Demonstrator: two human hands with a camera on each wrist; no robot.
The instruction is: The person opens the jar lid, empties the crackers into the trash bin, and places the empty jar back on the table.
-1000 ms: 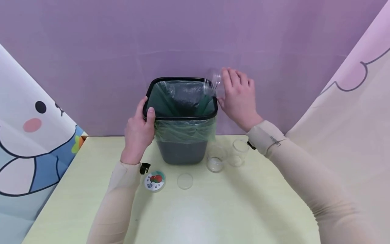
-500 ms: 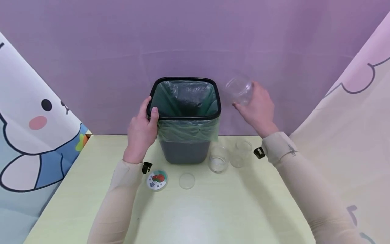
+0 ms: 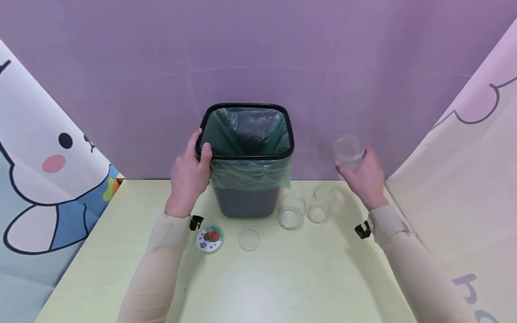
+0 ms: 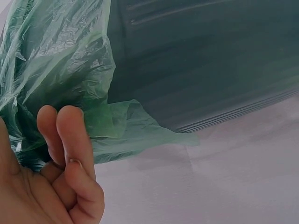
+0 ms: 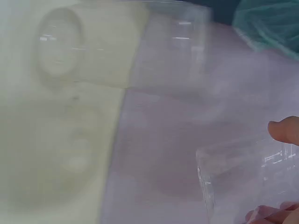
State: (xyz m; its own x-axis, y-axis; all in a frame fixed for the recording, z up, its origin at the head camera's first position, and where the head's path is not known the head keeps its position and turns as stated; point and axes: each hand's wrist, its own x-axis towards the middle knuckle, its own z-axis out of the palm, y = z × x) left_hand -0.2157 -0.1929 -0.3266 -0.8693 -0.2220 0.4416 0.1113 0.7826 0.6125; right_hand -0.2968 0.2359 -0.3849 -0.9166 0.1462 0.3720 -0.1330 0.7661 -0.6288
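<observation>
My left hand (image 3: 187, 179) grips the near left corner of the rim of a grey trash bin (image 3: 246, 202) lined with a green plastic bag (image 3: 250, 172). Several fingers (image 4: 74, 135) of it show beside the bag's overhang in the left wrist view. Over on the right, my right hand (image 3: 366, 179) holds a clear plastic jar (image 3: 348, 151) above the table, between thumb and fingers. Two more clear jars (image 3: 292, 213) (image 3: 321, 205) stand on the table right of the bin. In the right wrist view the held jar (image 5: 243, 182) appears at the lower right.
On the table (image 3: 258, 287), in front of the bin, lie a round lid with a printed fruit label (image 3: 209, 239) and a translucent disc (image 3: 249, 240). A purple cloth (image 3: 258, 49) hangs behind, with printed cloths at both sides.
My right hand has carried the clear jar from the bin's right rim, out to the right and down. The left hand has kept its grip on the bin, which stays in place.
</observation>
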